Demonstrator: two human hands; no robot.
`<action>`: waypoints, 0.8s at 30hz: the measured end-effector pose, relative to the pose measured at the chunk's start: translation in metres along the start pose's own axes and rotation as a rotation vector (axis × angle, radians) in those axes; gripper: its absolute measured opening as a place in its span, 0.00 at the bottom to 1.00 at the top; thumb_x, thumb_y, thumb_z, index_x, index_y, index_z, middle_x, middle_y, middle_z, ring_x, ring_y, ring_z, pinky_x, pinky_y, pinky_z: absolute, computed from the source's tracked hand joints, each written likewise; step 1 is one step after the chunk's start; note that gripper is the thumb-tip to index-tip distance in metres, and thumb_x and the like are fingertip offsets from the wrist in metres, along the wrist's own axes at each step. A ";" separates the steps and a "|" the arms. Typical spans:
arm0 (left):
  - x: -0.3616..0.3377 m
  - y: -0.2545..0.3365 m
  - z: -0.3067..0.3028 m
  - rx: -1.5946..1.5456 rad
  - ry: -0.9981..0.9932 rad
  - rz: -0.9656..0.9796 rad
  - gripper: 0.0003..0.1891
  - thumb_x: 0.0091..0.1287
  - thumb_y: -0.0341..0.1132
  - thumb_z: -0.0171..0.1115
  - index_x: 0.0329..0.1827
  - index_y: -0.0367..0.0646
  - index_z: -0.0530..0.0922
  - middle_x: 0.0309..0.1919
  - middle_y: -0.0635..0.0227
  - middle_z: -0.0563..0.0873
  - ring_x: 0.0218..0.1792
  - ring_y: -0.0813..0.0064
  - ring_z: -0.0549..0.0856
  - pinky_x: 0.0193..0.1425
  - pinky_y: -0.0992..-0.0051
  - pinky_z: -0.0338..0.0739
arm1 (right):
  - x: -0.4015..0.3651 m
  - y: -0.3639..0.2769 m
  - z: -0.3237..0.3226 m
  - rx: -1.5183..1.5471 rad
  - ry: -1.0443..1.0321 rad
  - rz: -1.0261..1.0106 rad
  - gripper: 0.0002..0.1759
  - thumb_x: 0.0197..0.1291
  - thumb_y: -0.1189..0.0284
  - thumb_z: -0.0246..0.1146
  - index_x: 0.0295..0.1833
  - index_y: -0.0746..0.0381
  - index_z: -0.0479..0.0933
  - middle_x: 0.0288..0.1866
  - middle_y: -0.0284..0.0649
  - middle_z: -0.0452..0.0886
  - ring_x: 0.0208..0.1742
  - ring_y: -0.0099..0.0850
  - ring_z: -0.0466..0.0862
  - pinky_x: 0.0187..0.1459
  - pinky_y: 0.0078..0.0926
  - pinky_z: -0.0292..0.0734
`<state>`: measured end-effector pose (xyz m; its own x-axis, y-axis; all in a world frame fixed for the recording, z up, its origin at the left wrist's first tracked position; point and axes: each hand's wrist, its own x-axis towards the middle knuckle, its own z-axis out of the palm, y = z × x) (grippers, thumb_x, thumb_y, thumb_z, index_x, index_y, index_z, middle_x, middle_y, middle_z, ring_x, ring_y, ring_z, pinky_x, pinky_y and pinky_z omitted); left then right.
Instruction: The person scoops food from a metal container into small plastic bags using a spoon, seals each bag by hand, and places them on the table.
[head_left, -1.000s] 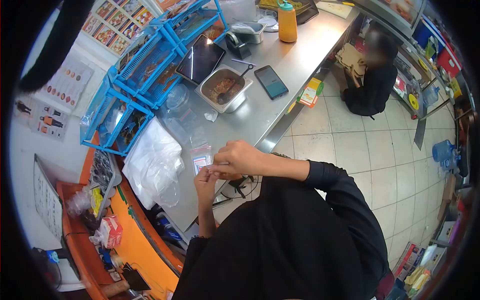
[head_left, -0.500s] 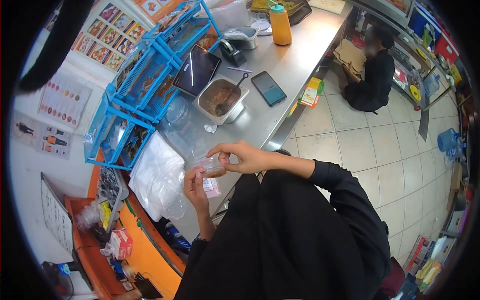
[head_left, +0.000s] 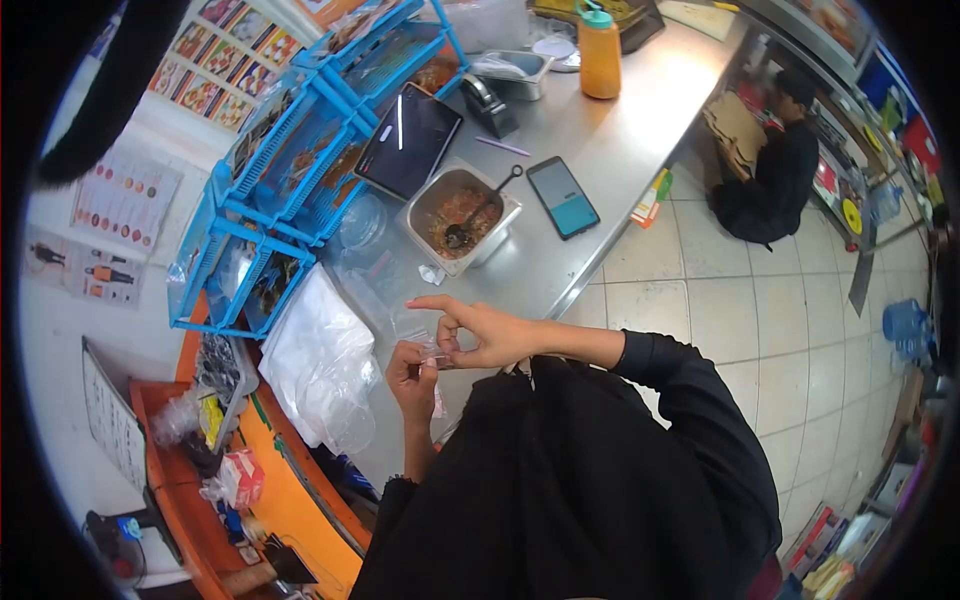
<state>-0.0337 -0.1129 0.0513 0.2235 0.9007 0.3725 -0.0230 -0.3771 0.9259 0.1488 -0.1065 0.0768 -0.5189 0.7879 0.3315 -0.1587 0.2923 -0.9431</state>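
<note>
Pinching clear bag [head_left: 432,352] between fingertips [head_left: 429,364], both hands [head_left: 408,378] [head_left: 492,336]

On a steel counter [head_left: 560,130], a metal pan [head_left: 408,222] holds reddish food and a black spoon [head_left: 459,236] — tablet [head_left: 410,140] left of the pan, phone [head_left: 563,197] right. Nearer than the pan, left hand [head_left: 411,378] and right hand [head_left: 492,336] pinch a small clear bag [head_left: 432,352].

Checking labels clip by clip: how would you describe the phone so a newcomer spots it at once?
On the steel counter, find the metal pan holding a black ladle. The phone lies between pan and floor-side edge. Its screen is partly teal, unlike the larger, dark-screened tablet across the pan.
</note>
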 end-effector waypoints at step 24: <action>0.061 -0.007 0.002 -0.038 0.251 -0.324 0.03 0.56 0.25 0.59 0.32 0.35 0.76 0.29 0.67 0.79 0.32 0.83 0.77 0.39 0.83 0.71 | 0.068 0.054 -0.085 0.512 -0.160 0.142 0.47 0.48 0.87 0.54 0.67 0.52 0.35 0.30 0.36 0.70 0.34 0.21 0.72 0.38 0.20 0.69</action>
<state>-0.0178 -0.0558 0.0669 -0.0198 0.9979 0.0612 -0.0279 -0.0618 0.9977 0.1764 0.0093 0.0510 -0.6801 0.6964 0.2292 -0.4446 -0.1432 -0.8842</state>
